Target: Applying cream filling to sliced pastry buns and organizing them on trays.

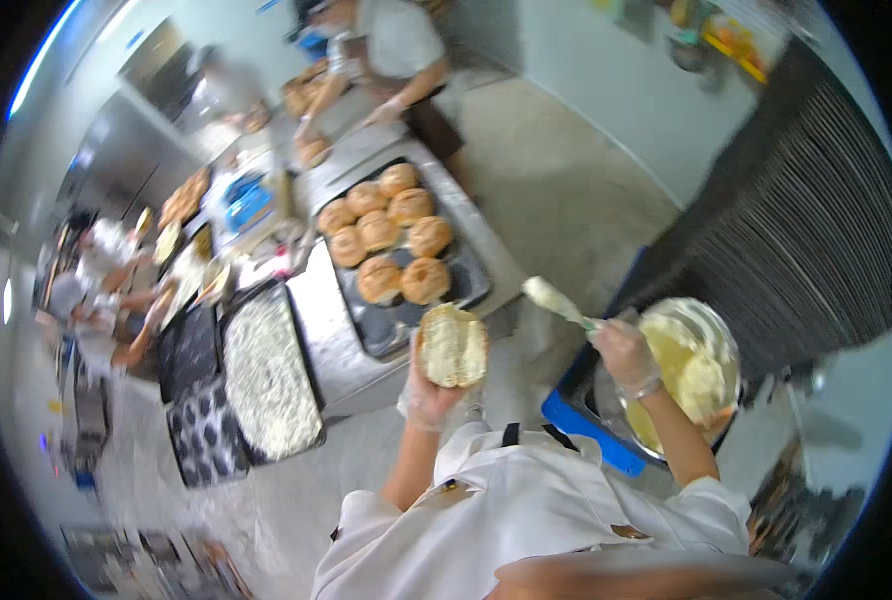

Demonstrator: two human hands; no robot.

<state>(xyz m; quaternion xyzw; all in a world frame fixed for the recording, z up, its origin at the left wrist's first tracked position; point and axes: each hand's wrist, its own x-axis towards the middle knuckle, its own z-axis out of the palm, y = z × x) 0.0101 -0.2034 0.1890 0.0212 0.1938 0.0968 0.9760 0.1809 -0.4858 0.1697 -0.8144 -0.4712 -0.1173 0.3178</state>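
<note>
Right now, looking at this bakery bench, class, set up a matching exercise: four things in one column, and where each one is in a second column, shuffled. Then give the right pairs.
Things
1. Split bun
2. Spatula
3. Bowl of pale cream
4. Whole browned buns

Places
A. On the dark baking tray on the steel bench
B. In the gloved left hand, cut side up
C. At the person's right, resting in a blue crate
D. In the gloved right hand, its blade coated with cream

Pairs: 1-B, 2-D, 3-C, 4-A
</note>
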